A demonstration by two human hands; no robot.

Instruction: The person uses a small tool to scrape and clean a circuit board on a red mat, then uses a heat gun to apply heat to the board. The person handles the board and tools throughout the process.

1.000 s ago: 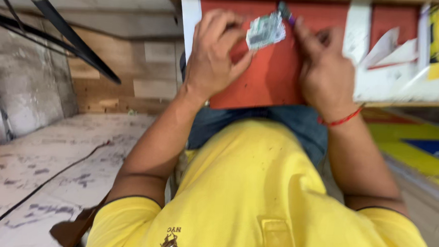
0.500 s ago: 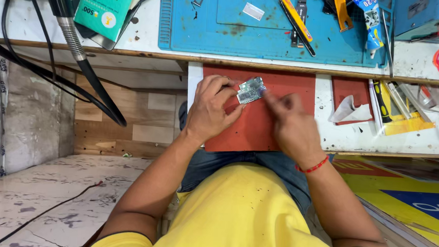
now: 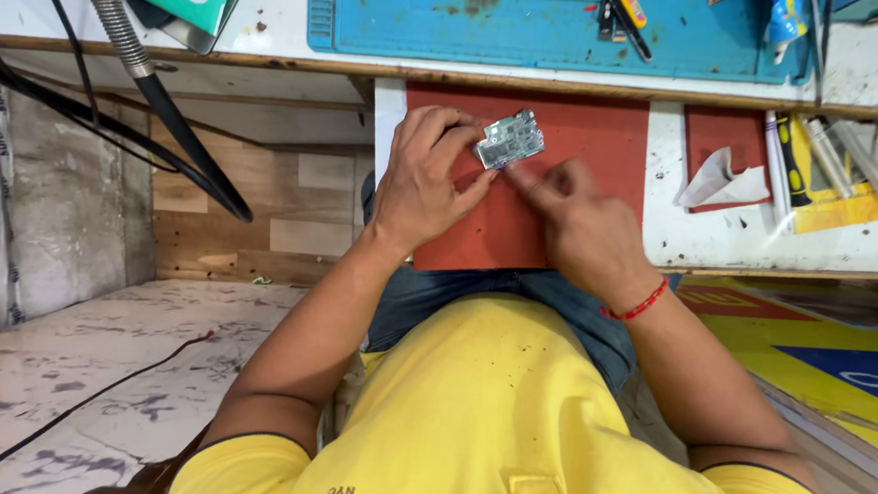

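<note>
Two hands meet over a small circuit board point(image 3: 510, 138) on the red mat point(image 3: 605, 145): left hand point(image 3: 428, 176) pinches its edge, right hand point(image 3: 585, 230) points one finger at it; work appears midway, board still unfinished.

Two bare hands, the left hand point(image 3: 424, 184) and right hand point(image 3: 582, 230), meet over one small silver-green circuit board point(image 3: 510, 138); one red rubber mat point(image 3: 585, 134), one blue silicone work mat point(image 3: 531, 21), one crumpled white tissue point(image 3: 720, 180), one red thread bracelet point(image 3: 636, 307).
</note>
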